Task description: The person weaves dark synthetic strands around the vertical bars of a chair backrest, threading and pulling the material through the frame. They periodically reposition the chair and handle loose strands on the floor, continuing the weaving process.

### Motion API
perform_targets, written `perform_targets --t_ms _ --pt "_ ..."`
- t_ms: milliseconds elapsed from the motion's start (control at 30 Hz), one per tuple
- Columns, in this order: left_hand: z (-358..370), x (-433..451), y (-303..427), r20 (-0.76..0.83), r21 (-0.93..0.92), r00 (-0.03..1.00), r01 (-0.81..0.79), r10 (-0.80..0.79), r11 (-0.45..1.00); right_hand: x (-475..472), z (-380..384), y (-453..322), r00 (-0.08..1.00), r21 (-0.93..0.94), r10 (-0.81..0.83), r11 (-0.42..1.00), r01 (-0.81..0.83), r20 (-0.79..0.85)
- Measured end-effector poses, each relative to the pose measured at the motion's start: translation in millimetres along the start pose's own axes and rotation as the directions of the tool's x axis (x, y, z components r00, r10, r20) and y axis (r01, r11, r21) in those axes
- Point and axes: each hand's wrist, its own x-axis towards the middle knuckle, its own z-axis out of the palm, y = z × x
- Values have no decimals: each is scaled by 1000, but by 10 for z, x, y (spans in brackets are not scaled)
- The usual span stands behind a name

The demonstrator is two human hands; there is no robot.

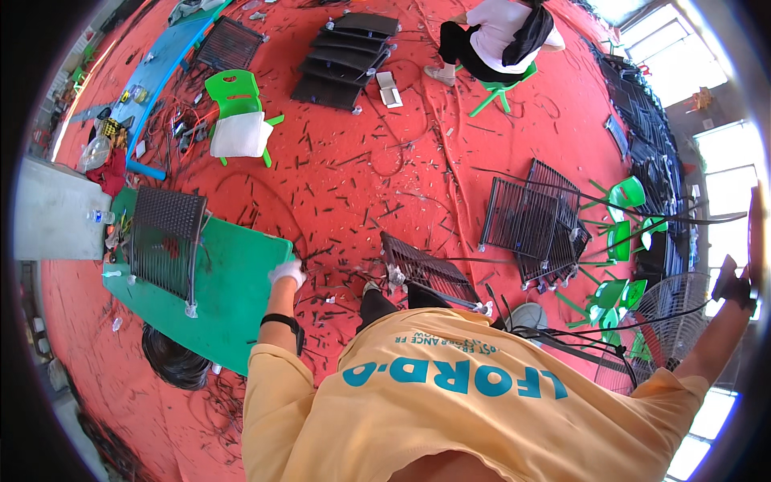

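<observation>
My left hand (288, 274), in a white glove, is over the right corner of a green table (241, 265); its fingers are blurred. My right hand (733, 288) is raised far out at the right edge, dark against the windows. Long black strips (653, 319) run towards it, but its grip is unclear. A dark woven frame panel (164, 241), partly filled with wicker weave, lies on the green table. Another slatted black frame (430, 270) with wrapped corners leans close before my legs. More black strips (602, 196) cross the air at right.
Stacked black frames (521, 217) lie right of centre, others (346, 60) farther off. Green chairs (626, 193) and a fan (680, 307) stand at right. A person (503, 36) sits ahead. A black coil (174, 358) lies below the table. Scraps litter the red floor.
</observation>
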Motion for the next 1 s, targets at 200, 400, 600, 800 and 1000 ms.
perform_targets --t_ms 200,400,600,800,1000 --pt "-1673 -693 1735 -643 -621 426 -776 637 -108 167 470 -99 988 214 40 974 -72 149" --pt "-1997 -2352 3417 -524 -628 -250 -532 814 -568 688 933 -76 888 563 -8 776 -285 460" --pt "-2113 -2243 3174 -180 -877 -214 -407 960 -255 797 177 616 838 775 505 438 -455 206" --pt "-2506 -2601 3847 -661 -571 -29 -629 750 -527 61 1238 339 853 865 332 167 -473 403" --pt "-2421 -1979 3145 -25 -831 2 -556 1000 -20 380 1091 1493 922 906 63 172 -386 381"
